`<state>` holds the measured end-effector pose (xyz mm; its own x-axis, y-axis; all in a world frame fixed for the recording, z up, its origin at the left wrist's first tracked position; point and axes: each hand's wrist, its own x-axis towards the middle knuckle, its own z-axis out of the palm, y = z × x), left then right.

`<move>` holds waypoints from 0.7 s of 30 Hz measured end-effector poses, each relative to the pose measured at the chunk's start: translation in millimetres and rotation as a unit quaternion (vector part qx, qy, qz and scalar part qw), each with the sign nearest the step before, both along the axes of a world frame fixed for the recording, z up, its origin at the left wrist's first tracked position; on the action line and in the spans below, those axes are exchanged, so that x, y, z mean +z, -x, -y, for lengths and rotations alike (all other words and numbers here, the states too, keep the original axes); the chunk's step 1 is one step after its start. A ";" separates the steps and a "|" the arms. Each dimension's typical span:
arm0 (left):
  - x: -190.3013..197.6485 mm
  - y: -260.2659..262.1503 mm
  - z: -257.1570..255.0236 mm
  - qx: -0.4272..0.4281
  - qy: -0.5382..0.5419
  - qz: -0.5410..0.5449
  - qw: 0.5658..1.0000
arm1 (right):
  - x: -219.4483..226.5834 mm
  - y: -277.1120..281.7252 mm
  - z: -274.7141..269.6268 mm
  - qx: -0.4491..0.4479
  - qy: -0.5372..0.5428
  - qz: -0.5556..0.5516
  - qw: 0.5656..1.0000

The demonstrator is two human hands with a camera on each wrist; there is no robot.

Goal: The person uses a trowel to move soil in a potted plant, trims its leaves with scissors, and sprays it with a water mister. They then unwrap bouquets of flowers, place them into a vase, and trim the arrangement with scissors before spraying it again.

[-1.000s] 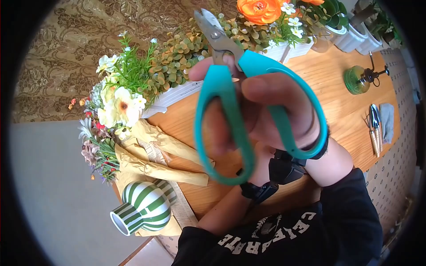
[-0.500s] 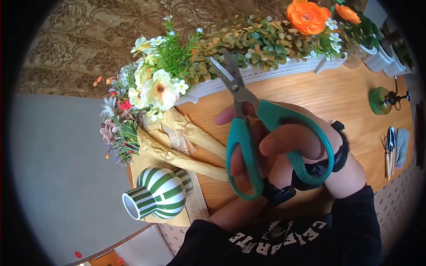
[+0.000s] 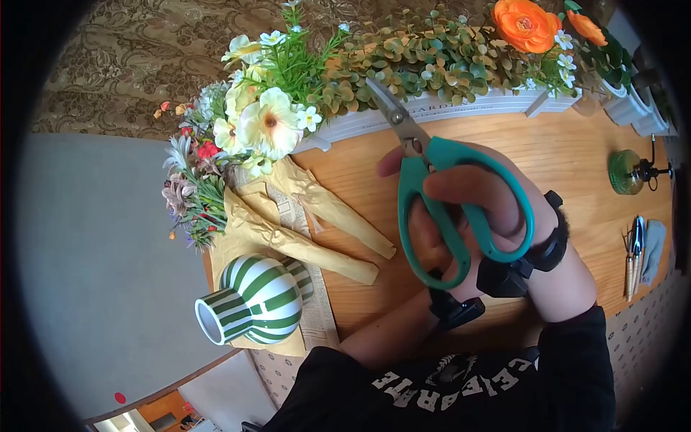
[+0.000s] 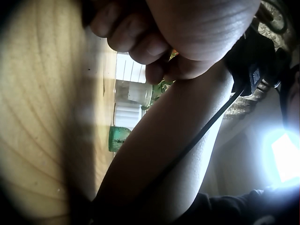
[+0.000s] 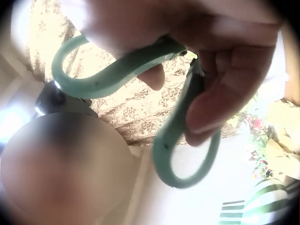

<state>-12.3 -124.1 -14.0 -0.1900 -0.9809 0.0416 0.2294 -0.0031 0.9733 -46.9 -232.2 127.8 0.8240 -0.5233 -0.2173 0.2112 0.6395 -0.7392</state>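
My right hand (image 3: 479, 189) holds scissors (image 3: 471, 155) with turquoise handles, the thumb through one loop and fingers through the other. Their metal blades point up and left in the head view, nearly together, over the white planter (image 3: 432, 111). In the right wrist view, the green handle loops (image 5: 166, 145) stand spread apart around the fingers. My left hand (image 4: 197, 33) is close to the right wrist, its fingers curled in toward the thumb, with nothing visible in them. In the head view it is mostly hidden behind the scissors.
Leafy plants and orange flowers (image 3: 529, 25) fill the planter. At left, flowers in yellow paper (image 3: 288, 241) lie near a green-and-white striped vase (image 3: 263, 299). On the right are a green spray bottle (image 3: 625, 171), small garden tools (image 3: 633, 259) and a grey cloth (image 3: 653, 248).
The blades stood parted half a second ago and are now nearly together. The scissors sit farther right and look smaller in the head view, which has shifted.
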 end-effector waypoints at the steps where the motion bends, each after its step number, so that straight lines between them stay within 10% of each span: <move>1: 0.6 1.7 0.8 -0.003 -0.002 -0.003 1.000 | -1.1 0.0 1.9 0.008 0.007 -0.007 1.000; 21: 5.1 -5.4 -0.8 0.021 -0.014 -0.008 1.000 | -1.6 -4.0 2.3 0.119 0.036 -0.068 0.990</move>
